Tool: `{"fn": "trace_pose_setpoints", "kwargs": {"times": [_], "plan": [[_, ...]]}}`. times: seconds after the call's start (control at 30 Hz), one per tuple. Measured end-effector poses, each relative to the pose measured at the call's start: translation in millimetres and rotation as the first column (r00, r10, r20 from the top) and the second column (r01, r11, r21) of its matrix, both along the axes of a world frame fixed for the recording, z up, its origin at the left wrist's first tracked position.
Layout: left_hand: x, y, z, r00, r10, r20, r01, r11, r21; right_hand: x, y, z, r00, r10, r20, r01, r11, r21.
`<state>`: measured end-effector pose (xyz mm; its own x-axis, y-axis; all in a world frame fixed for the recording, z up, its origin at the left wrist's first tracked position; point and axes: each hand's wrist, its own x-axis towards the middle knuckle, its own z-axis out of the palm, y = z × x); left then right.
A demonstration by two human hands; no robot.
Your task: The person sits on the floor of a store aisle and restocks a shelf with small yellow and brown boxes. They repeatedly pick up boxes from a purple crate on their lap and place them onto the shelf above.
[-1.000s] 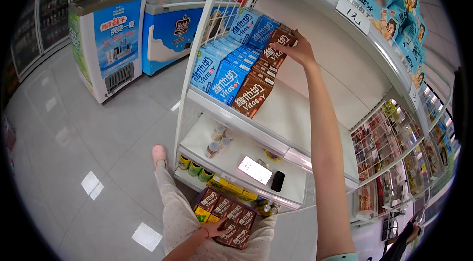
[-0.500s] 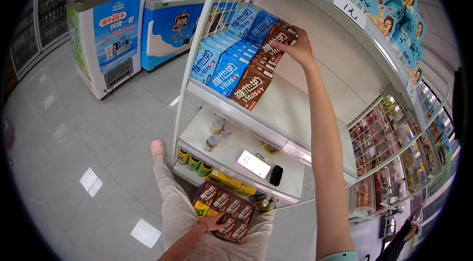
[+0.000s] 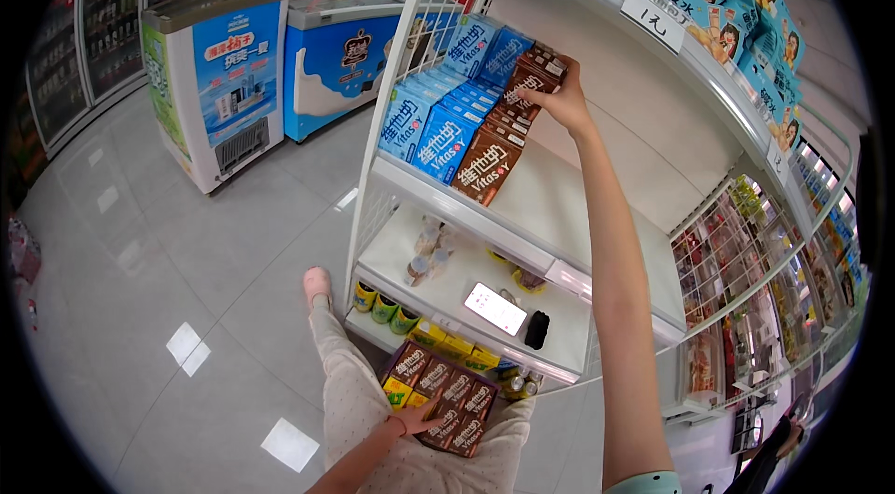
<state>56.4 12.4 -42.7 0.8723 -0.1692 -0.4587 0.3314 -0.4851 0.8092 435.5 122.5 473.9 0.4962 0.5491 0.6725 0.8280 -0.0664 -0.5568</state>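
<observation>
My right hand (image 3: 562,101) reaches up to the upper shelf and grips a brown drink carton (image 3: 533,82), fingers on its far side and thumb at its near face. That carton stands on a row of brown cartons (image 3: 486,165); blue cartons (image 3: 442,142) and light-blue cartons (image 3: 405,118) line up to their left. On my lap rests a pack of brown and yellow cartons (image 3: 459,413) in a dark tray. My left hand (image 3: 417,418) lies open across its near left side, fingers spread on the carton tops, grasping none.
Below, a lower shelf (image 3: 392,256) bears plastic-wrapped cups (image 3: 429,263), a lit phone (image 3: 496,308) and a small black object (image 3: 536,330). Cans (image 3: 384,309) stand at the bottom. White wire side panels bound the rack. Chest freezers (image 3: 219,89) are at the left; blue snack bags (image 3: 718,0) hang above right.
The whole view has shifted slightly to the right and down. My right hand keeps its grip on the upper brown carton, and my left hand stays on the pack.
</observation>
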Motion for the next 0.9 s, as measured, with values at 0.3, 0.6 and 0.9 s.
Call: {"fn": "trace_pose_setpoints", "kwargs": {"times": [0.3,0.6,0.9], "plan": [[-4.0,2.4,15.8,0.999,0.006,-0.038,-0.006,1.0,-0.011,-43.1,-6.9,-10.8,0.852,-0.18,0.491,0.204,0.979,0.005],[-1.9,-4.4,-11.1,0.963,0.265,0.056,-0.268,0.961,0.066,-117.3,-78.4,-2.8,0.609,-0.142,0.781,-0.129,0.953,0.273],[-3.9,-1.2,-36.0,0.613,0.767,-0.189,-0.689,0.402,-0.603,-259.0,-230.5,-99.9,0.967,0.245,0.069,-0.254,0.946,0.203]]}}
